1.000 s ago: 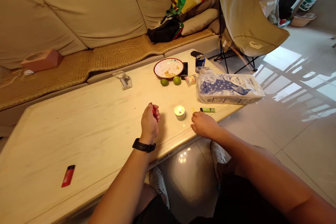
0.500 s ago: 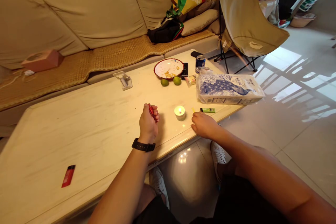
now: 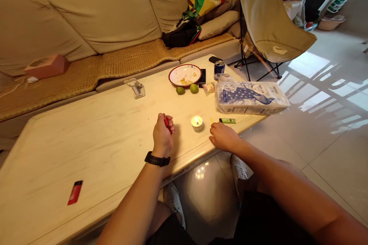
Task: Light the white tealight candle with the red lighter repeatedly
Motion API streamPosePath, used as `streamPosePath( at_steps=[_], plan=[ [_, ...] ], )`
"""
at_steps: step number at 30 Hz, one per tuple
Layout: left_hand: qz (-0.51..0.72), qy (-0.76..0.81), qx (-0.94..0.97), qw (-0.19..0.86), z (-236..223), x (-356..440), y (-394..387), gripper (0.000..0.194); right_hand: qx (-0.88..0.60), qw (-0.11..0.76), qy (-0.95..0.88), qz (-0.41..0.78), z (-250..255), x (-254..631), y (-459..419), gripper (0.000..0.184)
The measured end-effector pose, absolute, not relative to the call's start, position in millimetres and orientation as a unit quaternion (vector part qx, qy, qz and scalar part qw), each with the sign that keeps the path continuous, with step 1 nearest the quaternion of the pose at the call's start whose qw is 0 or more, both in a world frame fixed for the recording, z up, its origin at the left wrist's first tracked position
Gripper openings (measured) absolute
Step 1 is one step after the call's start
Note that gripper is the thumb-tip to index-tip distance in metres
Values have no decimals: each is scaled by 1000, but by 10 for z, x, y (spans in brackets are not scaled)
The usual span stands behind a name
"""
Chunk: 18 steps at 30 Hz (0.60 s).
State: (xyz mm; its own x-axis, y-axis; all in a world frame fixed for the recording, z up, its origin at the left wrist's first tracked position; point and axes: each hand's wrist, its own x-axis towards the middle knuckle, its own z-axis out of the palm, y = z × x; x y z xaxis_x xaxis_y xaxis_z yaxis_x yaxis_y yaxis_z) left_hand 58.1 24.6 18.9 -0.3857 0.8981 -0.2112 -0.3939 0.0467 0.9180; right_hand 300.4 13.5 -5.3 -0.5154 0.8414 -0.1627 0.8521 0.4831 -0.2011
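Observation:
My left hand (image 3: 163,134) is closed around a small red lighter (image 3: 166,120), mostly hidden by the fingers, just above the table. A lit tealight candle (image 3: 197,124) stands between my two hands. Palm down, my right hand (image 3: 224,136) rests at the table's front edge, its fingers loosely bent and apart. By its fingertips lies a small yellow strip (image 3: 211,120); I cannot make out its kind. A green lighter (image 3: 227,121) lies just beyond the right hand. At the lower left of the table is a red, black-topped lighter (image 3: 75,193).
A tissue pack (image 3: 251,97) covers the table's right end. Farther back are a plate (image 3: 185,74) with food scraps, two limes (image 3: 194,88), a blue can (image 3: 219,67) and a white plastic stand (image 3: 135,88). Behind the table runs a sofa (image 3: 100,15), beside a folding chair (image 3: 267,15).

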Motion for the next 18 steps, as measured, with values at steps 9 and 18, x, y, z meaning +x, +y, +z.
streamPosePath(
  at_steps=[9,18],
  plan=[
    [640,533,252,492,211,600,219,42,493,24,859,-134,-51,3000,134,29],
    [585,580,359,438,119,578,210,43,492,25,860,-135,-38,2998,123,29]
  ],
)
